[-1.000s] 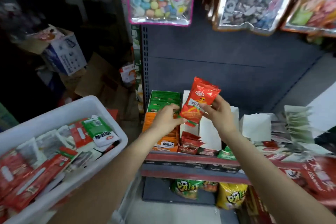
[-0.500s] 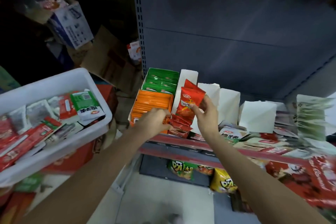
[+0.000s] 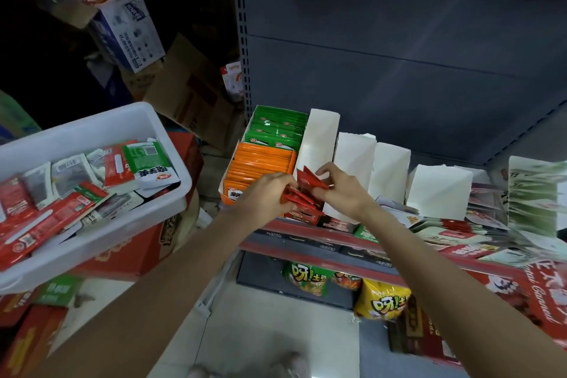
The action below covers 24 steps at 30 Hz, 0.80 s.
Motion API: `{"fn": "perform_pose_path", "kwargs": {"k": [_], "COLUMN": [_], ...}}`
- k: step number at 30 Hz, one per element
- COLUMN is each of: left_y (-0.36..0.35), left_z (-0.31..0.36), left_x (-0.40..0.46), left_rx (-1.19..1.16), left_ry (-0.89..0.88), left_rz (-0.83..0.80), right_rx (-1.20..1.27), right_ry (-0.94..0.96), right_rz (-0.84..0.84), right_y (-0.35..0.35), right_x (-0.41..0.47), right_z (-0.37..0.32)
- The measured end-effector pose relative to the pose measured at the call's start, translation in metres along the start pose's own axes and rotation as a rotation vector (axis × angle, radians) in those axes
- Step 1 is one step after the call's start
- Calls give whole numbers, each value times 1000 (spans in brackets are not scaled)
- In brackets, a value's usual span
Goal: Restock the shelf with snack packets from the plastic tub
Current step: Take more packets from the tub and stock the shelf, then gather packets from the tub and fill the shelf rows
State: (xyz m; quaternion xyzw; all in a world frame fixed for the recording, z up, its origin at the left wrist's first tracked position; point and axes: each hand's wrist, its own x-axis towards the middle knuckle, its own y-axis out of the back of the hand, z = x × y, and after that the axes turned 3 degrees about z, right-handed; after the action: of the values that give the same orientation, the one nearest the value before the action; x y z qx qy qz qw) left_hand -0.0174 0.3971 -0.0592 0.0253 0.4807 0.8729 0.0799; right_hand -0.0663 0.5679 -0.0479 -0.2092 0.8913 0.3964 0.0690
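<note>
Nearest, at seven o'clock: both forearms reach up and forward from the bottom edge toward the shelf (image 3: 306, 232).

Nine o'clock: the white plastic tub (image 3: 76, 132) rests on red cartons, within arm's reach and piled loosely with red, green and silver snack packets (image 3: 144, 159); likely parked there so each refill is a short swing.

Centre: the left hand (image 3: 265, 193) has its grip curled round the front red packets (image 3: 296, 196), seemingly holding the row aside. The right hand (image 3: 340, 189) pinches one red packet (image 3: 308, 181) by its top edge, tilted, corner down into the gap of the red display box (image 3: 306, 216).

Just beyond, eleven o'clock: orange packets (image 3: 260, 163) and green packets (image 3: 276, 129) stand in tidy rows. One o'clock: white carton backs (image 3: 356, 156) against the grey back panel (image 3: 399, 40).
</note>
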Motion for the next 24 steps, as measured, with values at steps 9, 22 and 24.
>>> {"fn": "perform_pose_path", "kwargs": {"k": [9,22,24], "left_y": [4,60,78], "left_z": [0,-20,-34], "left_x": [-1,-25,-36], "left_rx": [-36,-203,-254], "left_ry": [73,144,182], "left_rz": [-69,232,391], "right_rx": [-342,47,53], "right_ry": [103,219,317], "right_rz": [-166,-48,-29], "right_y": [6,-5,-23], "right_x": [10,2,2], "right_z": [-1,-63,-91]}}
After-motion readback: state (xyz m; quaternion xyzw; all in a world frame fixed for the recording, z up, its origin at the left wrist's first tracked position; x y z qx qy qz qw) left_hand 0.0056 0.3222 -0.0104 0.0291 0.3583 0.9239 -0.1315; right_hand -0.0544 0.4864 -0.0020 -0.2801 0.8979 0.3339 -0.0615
